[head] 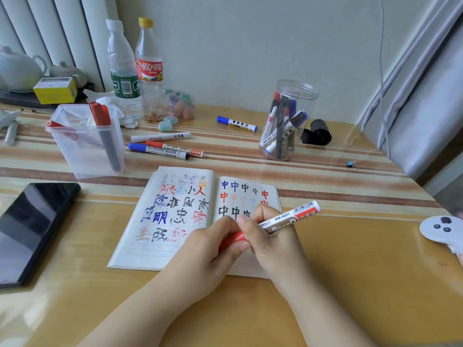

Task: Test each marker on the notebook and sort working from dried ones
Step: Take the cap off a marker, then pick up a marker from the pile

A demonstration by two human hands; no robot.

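**Both hands on one marker above the notebook**

The red-and-white plastic whiteboard marker (283,220) lies slantwise over the open lined paper notebook (175,216). The right hand (270,236) wraps its barrel; the left hand (213,246) pinches its red cap end. The tip is hidden, possibly still capped.

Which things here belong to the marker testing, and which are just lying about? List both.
Job: red whiteboard marker gripped by both hands (left, right); open notebook; round jar of markers; square container with red markers; three loose markers; blue marker.

Lying about: phone; two plastic bottles; teapot; yellow box; game controller.
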